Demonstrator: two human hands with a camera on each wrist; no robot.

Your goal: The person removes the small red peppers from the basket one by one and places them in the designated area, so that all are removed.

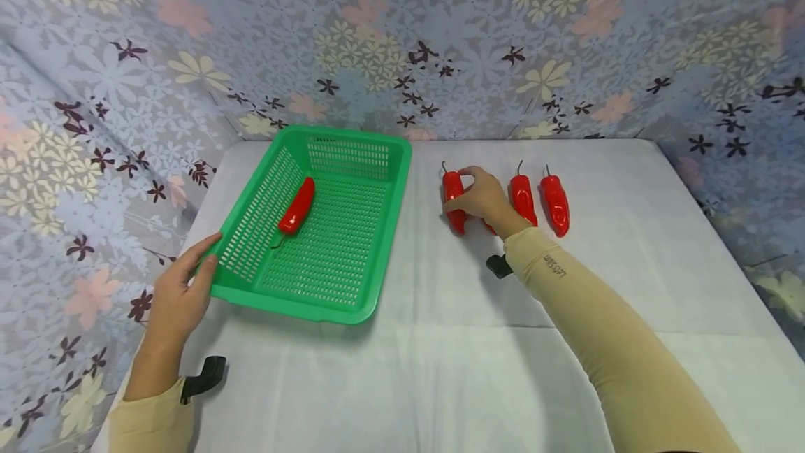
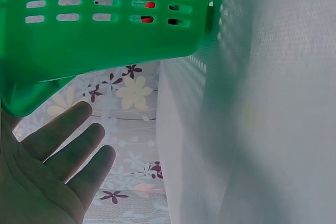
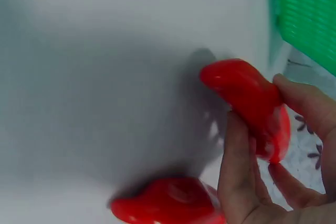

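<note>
My right hand [image 1: 486, 196] pinches a red pepper [image 3: 252, 98] between thumb and fingers, close over the white table. In the head view that pepper has its dark stem pointing away from me. Another red pepper [image 3: 170, 201] lies just beside it, mostly hidden under the hand in the head view. A green plastic basket [image 1: 323, 310] with slotted walls stands at the left, holding one red pepper [image 1: 298, 207]. My left hand [image 1: 182, 292] holds the basket's rim at the near left corner, with three fingers [image 2: 94, 174] stretched out beneath it in the left wrist view.
Two more red peppers, a nearer one [image 1: 523, 198] and an outer one [image 1: 555, 205], lie to the right of my right hand. White cloth [image 1: 440, 369] covers the table. Floral fabric [image 1: 440, 33] rises behind it and along both sides.
</note>
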